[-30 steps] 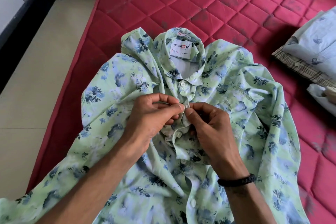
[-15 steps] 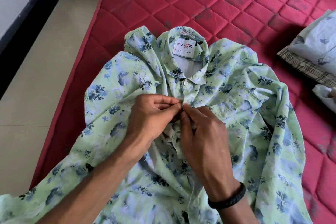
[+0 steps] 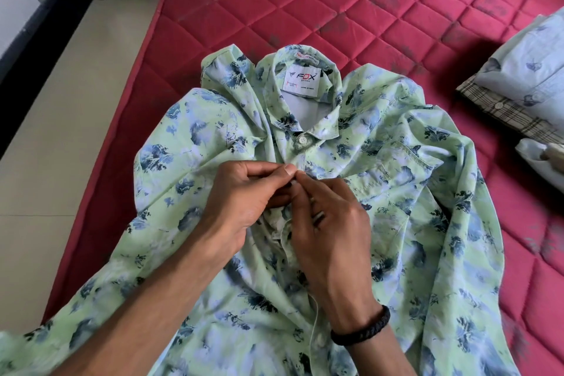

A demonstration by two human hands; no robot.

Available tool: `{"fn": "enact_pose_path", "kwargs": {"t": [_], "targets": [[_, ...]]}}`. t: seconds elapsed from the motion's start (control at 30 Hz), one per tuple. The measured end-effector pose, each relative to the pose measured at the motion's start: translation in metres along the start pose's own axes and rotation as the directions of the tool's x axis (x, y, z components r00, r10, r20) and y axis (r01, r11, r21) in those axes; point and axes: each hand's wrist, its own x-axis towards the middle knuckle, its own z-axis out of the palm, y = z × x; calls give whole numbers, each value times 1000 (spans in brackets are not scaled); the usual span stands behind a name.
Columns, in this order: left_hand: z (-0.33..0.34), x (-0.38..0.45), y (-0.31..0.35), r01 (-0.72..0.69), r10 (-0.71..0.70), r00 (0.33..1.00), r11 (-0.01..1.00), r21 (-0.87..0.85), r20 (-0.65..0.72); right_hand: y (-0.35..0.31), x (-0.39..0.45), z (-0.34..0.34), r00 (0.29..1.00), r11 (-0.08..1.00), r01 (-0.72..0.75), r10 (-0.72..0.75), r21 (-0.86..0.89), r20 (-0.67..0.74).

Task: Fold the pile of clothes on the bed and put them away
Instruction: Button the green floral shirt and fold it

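Nearest, two bare forearms reach in over the green floral shirt (image 3: 396,192), which lies front-up and rumpled on the red quilted mattress (image 3: 335,9), its hem running out of view at the near edge. A black braided wristband (image 3: 361,328) sits on the right wrist. Just beyond, the left hand (image 3: 241,201) and right hand (image 3: 329,223) meet at the shirt's front placket, fingertips pressed together and pinching the fabric edges at a point below the top button (image 3: 302,139); whatever lies between the fingertips is hidden. Judging from this, the step in hand is fastening a second button so the shirt holds its shape before folding. The next move likely calls for seating that button fully through its hole, then smoothing the bunched front and the crumpled sleeves flat. Farther on, the collar lies open, showing a white neck label (image 3: 301,82) that reads "FOX", with smaller print too fine to read. At the far right, a folded pale blue shirt (image 3: 528,76) rests on a folded plaid garment (image 3: 503,110), well apart from the hands. Tiled floor (image 3: 61,131) lies to the left.
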Motion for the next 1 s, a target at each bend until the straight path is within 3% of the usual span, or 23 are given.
{"fn": "enact_pose_path", "kwargs": {"t": [0.17,0.3,0.4,0.63,0.83,0.9,1.0], "targets": [[5,-3,-5,-138,139,990,990,25,-38,0,8,-7,983,928,-173,185,330,-5],[6,-4,-11,-314,325,945,923,225,-16,2,9,-7,974,914,-210,226,347,-7],[7,-3,-17,-382,394,919,891,245,1,1,12,-5,969,920,-216,243,327,-43],[8,-1,-24,-371,379,925,907,199,1,1,13,1,972,957,-191,216,217,-97],[3,4,-18,-330,318,937,942,69,144,12,27,-13,930,822,-364,344,439,128],[0,7,-17,-338,317,928,937,88,195,13,24,-12,947,832,-318,300,454,114],[-5,11,-16,-331,307,923,941,68,233,14,19,-9,999,970,-41,47,239,-20]]}}
